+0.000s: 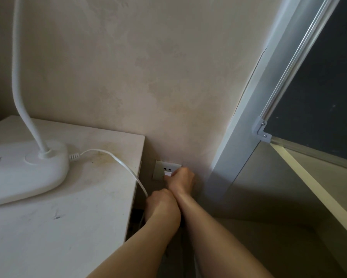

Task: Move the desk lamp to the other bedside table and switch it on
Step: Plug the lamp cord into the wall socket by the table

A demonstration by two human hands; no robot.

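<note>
Both forearms are stretched forward, wrists touching. A plug (pixel 167 173) is pinched by the right hand (pixel 182 177); a cord (pixel 118 160) is gripped by the left hand (pixel 160 201).

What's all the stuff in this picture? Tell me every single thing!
lamp: one, white, stands on the bedside table, neck rising out of view.
cord: one, white, runs from the lamp's base over the table edge to the left hand.
bedside table: one, whitish and stained, on the left against the wall.
wall: one, beige, behind everything.
socket: one, white, low on the wall, right of the table.
plug: one, white, at the socket.
window: one, pale frame with a dark pane, on the right.
left hand: one, holds the cord by the table edge.
right hand: one, pinches the plug at the socket.
</note>
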